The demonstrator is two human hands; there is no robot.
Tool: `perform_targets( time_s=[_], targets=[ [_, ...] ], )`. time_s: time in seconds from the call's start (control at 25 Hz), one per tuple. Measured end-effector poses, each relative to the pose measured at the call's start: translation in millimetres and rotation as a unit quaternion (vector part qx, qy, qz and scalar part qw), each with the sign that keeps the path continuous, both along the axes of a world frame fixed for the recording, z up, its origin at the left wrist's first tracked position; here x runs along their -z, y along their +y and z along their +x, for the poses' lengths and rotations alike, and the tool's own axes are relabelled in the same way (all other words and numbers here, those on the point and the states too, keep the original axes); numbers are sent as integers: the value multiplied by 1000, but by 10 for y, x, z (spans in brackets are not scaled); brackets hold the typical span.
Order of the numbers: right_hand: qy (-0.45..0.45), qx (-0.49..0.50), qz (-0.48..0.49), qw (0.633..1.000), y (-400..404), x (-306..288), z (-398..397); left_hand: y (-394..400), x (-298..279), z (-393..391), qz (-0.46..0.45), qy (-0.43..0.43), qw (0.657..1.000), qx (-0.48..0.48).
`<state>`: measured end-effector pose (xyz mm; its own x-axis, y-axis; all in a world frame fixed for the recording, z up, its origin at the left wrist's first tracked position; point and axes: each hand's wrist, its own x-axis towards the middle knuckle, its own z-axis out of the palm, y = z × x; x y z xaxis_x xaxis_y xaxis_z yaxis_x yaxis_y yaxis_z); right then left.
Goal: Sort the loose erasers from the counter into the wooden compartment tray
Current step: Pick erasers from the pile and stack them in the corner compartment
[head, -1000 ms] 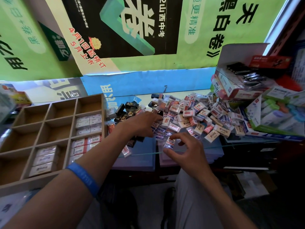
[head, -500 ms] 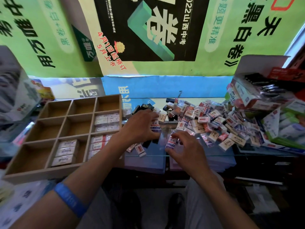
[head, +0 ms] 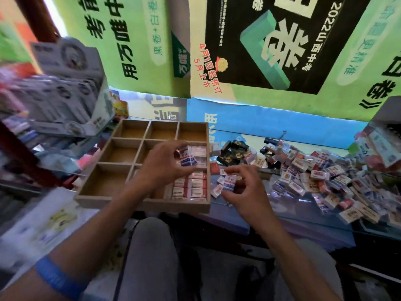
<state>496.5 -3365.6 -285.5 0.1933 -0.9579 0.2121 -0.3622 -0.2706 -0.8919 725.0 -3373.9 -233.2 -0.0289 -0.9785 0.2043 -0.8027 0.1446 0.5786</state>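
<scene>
Frame centre: left hand [head: 165,165] pinches blue-white erasers [head: 187,158] over tray [head: 143,204]. Right hand [head: 244,190] w/ curled fingers holds eraser [head: 229,182] just right of tray.

A single head-worn, wide-angle view looks forward and down from above the seated person's lap — grey-trousered knees fill the bottom edge. It faces the glass-topped shop counter [head: 288,205] at close range, the nine-compartment wooden tray [head: 143,205] left of centre at the counter's near edge, the heap of small paper-wrapped erasers [head: 321,179] running to the right edge. Green and black printed posters [head: 271,44] fill the upper half — lines bow toward the corners, and the left margin is blurred.
</scene>
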Motion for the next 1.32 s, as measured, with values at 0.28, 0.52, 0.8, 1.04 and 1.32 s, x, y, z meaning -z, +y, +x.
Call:
perform_targets(
  time_s=[0.28,0.52,0.8,1.04,1.32],
  targets=[
    [-78,-46,105,990,3,-64,458,-94,62,888,51,-29,997,-49],
    [10,-11,88,996,69,-314,469,-439,36,976,90,-209,974,8],
    [116,-44,-8,992,-68,-416,741,-471,114,1155,55,-232,971,22],
    [341,-107,-142,923,-591,-544,1485,-365,101,1280,14,-159,987,-25],
    [504,-145,-149,838,-836,-591,1774,-237,127,1354,19,-135,991,-18]
  ],
)
